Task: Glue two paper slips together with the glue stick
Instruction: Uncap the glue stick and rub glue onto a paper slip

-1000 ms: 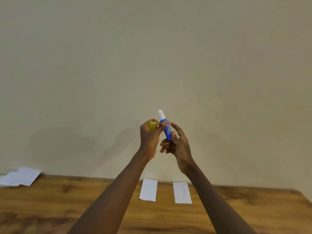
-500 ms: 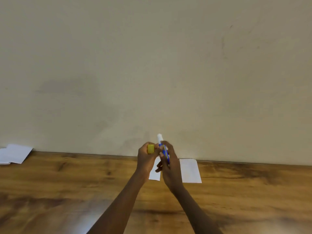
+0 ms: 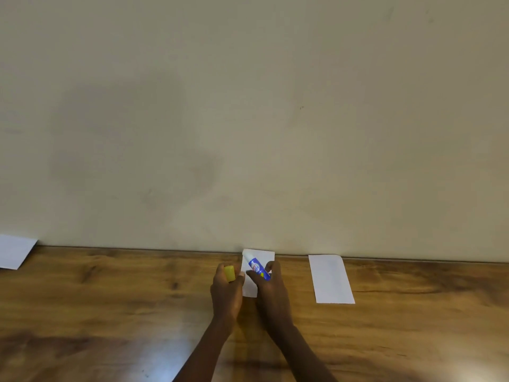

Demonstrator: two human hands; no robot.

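Note:
My right hand (image 3: 271,290) grips the uncapped blue glue stick (image 3: 256,266), tilted with its white tip pointing up and left. Between the fingers of my left hand (image 3: 226,292) sits the yellow cap (image 3: 229,273). Both hands hover close together over the left white paper slip (image 3: 265,255), which they partly cover. A second white paper slip (image 3: 332,279) lies flat on the wooden table (image 3: 110,304), to the right of my right hand and apart from it.
A plain beige wall (image 3: 248,106) rises straight from the table's far edge. More white paper (image 3: 15,250) lies at the far left against the wall. Bare wood stretches left and right of my arms.
Both hands have dropped from in front of the wall to just above the left slip, with stick and cap still held. The view has tilted down and closer to the table.

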